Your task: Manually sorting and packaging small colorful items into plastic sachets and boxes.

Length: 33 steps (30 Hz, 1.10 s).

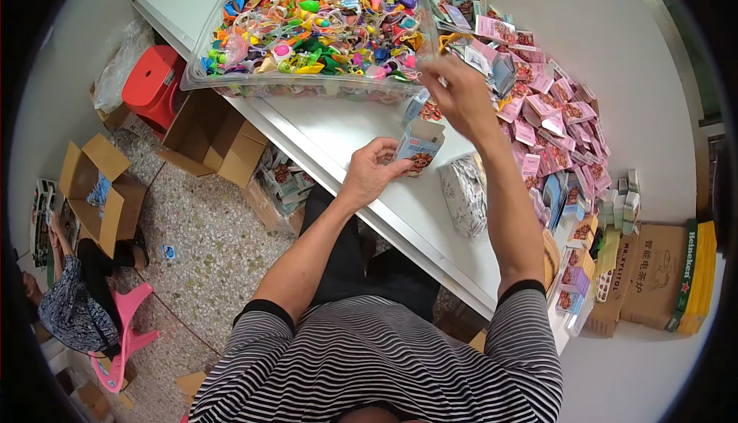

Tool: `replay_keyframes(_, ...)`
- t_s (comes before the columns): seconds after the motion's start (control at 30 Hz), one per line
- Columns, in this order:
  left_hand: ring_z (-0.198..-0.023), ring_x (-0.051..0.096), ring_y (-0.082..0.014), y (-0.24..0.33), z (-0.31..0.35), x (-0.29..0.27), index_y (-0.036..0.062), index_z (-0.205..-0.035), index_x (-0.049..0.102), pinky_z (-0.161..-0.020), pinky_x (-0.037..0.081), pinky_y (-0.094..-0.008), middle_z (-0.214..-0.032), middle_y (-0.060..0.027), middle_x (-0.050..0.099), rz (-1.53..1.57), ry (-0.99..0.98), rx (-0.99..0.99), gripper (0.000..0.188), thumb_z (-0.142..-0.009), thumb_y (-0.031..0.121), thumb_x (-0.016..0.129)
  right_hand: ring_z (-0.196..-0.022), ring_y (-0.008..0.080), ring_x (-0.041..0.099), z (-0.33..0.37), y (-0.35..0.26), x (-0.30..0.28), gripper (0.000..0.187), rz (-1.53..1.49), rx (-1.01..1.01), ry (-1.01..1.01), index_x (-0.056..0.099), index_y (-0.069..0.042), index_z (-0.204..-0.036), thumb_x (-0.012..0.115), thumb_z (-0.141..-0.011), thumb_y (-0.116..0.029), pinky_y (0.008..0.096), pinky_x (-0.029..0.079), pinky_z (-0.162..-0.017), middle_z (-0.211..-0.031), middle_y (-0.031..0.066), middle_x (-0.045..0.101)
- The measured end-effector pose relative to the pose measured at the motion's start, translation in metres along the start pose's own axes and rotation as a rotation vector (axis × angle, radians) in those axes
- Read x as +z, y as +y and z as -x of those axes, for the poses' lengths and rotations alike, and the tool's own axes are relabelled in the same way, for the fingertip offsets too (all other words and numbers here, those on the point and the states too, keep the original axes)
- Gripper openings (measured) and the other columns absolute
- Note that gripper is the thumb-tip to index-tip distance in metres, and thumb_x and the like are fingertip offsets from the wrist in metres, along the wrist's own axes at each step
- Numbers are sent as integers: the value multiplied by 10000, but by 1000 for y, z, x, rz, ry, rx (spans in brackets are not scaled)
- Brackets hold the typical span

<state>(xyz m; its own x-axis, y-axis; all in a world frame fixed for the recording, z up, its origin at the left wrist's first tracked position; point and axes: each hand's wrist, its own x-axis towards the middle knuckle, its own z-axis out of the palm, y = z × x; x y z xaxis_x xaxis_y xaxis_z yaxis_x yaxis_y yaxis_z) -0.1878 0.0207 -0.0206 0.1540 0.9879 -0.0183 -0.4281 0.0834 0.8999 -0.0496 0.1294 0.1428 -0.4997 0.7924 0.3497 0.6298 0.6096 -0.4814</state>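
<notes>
My left hand [374, 169] grips a small light-blue cardboard box [420, 150] with a food picture on its front, upright on the table. The box's top looks open, with a flap standing up. My right hand [459, 94] is raised beyond and to the right of it, near the corner of a large clear plastic bin [307, 83]. Its fingers are curled together, and what they hold, if anything, is too small or hidden to make out. Colourful small toys and trinkets [315, 27] heap up in the bin. Another small blue box [416, 106] lies partly hidden behind the held one.
A pile of pink boxes [547, 116] covers the table's right side. A wrapped tissue pack [464, 196] lies near my right forearm. Brown cartons [211, 135] and a red stool [151, 77] stand left of the table [307, 127]. A person [77, 300] sits at far left by a pink chair [131, 331].
</notes>
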Motion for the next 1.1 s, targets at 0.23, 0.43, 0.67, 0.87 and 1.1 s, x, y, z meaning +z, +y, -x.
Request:
replay_keyframes(0.23,-918,686,-144,4,4,1,-27,-1192,582,-776,599,-276,-1052,-109,706,-8,-5,-11,346,-891,30,743,-1137,339,605,-84,49,60,342,472,-172,-251,717,-130,-1179,672,-841,-95,443,510,-943,-1209,129,641)
replay_keyframes(0.43,-930,683,-140,7,5,-8,-34,-1188,581,-778,599,-279,-1051,-110,702,-25,-20,3,345,-891,34,744,-822,238,661,-85,52,50,193,-35,-133,70,750,-5,-1023,691,-904,-146,345,524,-759,-952,116,724)
replay_keyframes(0.67,-933,685,-148,-2,4,-17,-30,-1193,575,-780,601,-272,-1056,-112,702,-30,-9,5,353,-891,37,747,-675,71,570,-17,13,4,224,-759,308,96,699,34,-1025,671,-959,-178,221,440,-604,-757,17,653)
replay_keyframes(0.87,-886,669,-127,-6,-3,7,-45,-1162,602,-767,569,-261,-1014,-100,709,69,-1,19,331,-878,35,753,-644,85,593,75,7,4,116,-375,203,131,744,-37,-967,728,-895,-127,238,446,-562,-806,25,695)
replay_keyframes(1.1,-930,673,-147,-17,-13,43,-49,-1143,625,-836,563,-278,-1030,-106,708,-76,-59,96,319,-857,-6,760,-807,338,686,117,13,-20,132,277,132,27,730,-46,-949,687,-840,-107,416,553,-695,-934,146,693)
